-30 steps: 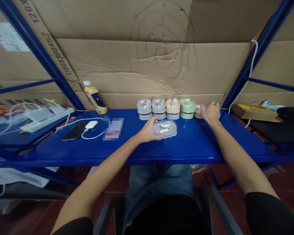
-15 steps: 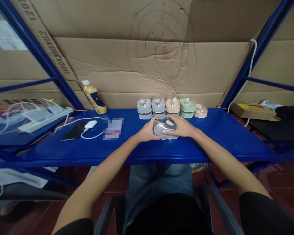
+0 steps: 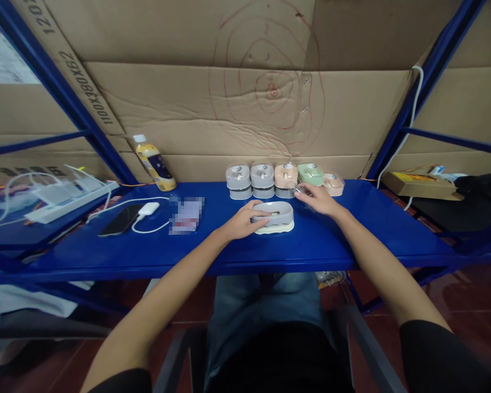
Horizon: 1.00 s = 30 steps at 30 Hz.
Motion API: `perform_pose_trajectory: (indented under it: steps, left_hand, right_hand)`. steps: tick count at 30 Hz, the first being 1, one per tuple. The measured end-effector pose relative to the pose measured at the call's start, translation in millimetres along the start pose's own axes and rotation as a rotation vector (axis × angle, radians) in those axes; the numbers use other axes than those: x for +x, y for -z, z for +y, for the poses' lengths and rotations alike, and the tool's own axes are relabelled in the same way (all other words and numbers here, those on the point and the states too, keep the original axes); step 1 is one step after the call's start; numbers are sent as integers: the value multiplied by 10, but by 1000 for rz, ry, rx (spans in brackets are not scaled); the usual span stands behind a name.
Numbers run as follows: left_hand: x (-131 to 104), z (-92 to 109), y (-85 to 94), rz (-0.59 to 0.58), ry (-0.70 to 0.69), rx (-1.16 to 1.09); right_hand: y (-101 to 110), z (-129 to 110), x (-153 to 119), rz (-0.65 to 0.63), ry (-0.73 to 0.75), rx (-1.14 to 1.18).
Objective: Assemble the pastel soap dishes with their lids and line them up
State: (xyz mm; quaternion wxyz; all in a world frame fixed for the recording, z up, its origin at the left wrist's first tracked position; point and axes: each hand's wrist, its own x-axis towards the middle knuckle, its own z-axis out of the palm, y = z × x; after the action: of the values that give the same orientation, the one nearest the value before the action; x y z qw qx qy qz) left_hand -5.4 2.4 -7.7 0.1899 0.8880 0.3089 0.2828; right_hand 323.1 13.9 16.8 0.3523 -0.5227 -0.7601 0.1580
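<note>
My left hand (image 3: 245,221) grips the left end of a grey oval box (image 3: 284,214), which has its top uncovered and something small inside. Under the box lies a pale, wavy-edged piece (image 3: 276,229) on the blue table. My right hand (image 3: 317,199) is raised to the right of the box, its fingers closed on a clear lid (image 3: 305,192) that is partly hidden. Just behind, small lidded boxes stand in a row: grey stacks (image 3: 240,177), a peach box (image 3: 286,174) on a grey one, a green box (image 3: 311,173) and a lower peach box (image 3: 334,184).
On the blue table (image 3: 237,254), a yellow bottle (image 3: 155,166) stands at the back left. A phone (image 3: 120,220), a white charger with cable (image 3: 149,209) and a blurred packet (image 3: 187,215) lie to the left. Blue posts flank the table; an open carton (image 3: 421,185) is beyond the right one.
My right hand has lifted the clear lid off the grey box and moved it right and back. My left hand stays at the box's left end.
</note>
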Motion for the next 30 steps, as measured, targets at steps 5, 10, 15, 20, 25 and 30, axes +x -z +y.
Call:
perform_pose_trajectory:
  steps: [5, 10, 15, 20, 25, 30]
  left_hand:
    - [15, -78, 90, 103, 30, 38]
    - [14, -178, 209, 239, 175, 119]
    - [-49, -36, 166, 113, 68, 133]
    - [-117, 119, 56, -35, -25, 135]
    - [-118, 135, 0, -45, -47, 144]
    - [-109, 179, -33, -1, -88, 201]
  right_hand:
    - [30, 37, 4, -5, -20, -10]
    - [93, 44, 9, -34, -27, -10]
    - [96, 2, 0, -14, -23, -1]
    - [76, 14, 3, 33, -19, -6]
    - [16, 15, 1, 33, 18, -6]
    - [-43, -34, -22, 22, 39, 18]
